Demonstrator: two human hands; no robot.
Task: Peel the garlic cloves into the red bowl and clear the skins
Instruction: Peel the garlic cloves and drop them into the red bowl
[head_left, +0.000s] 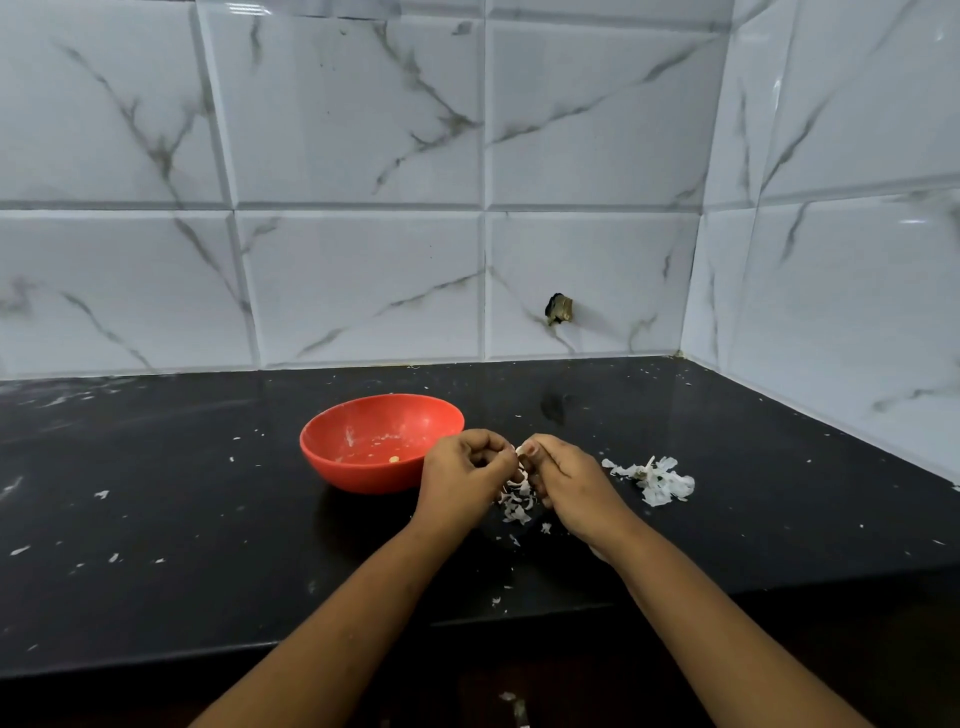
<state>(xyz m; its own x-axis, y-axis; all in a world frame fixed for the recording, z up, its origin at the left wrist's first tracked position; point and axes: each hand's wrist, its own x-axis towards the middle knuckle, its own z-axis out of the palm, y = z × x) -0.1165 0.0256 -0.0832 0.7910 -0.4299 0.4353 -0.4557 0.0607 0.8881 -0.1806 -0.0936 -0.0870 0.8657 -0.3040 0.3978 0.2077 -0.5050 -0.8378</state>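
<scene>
The red bowl (363, 441) sits on the black counter, with small garlic bits on its bottom. Just right of it my left hand (462, 475) and my right hand (566, 483) meet, fingers curled, pinching a small garlic clove (519, 450) between their fingertips; most of the clove is hidden. Under the hands lies a heap of white skins (517, 504). A bigger pile of skins with a garlic remnant (657, 478) lies to the right.
The black counter (156, 493) is dotted with small skin flakes. Its front edge (311, 649) runs below my forearms. Marble-look tiled walls close the back and right, with a hole in the tile (558, 309).
</scene>
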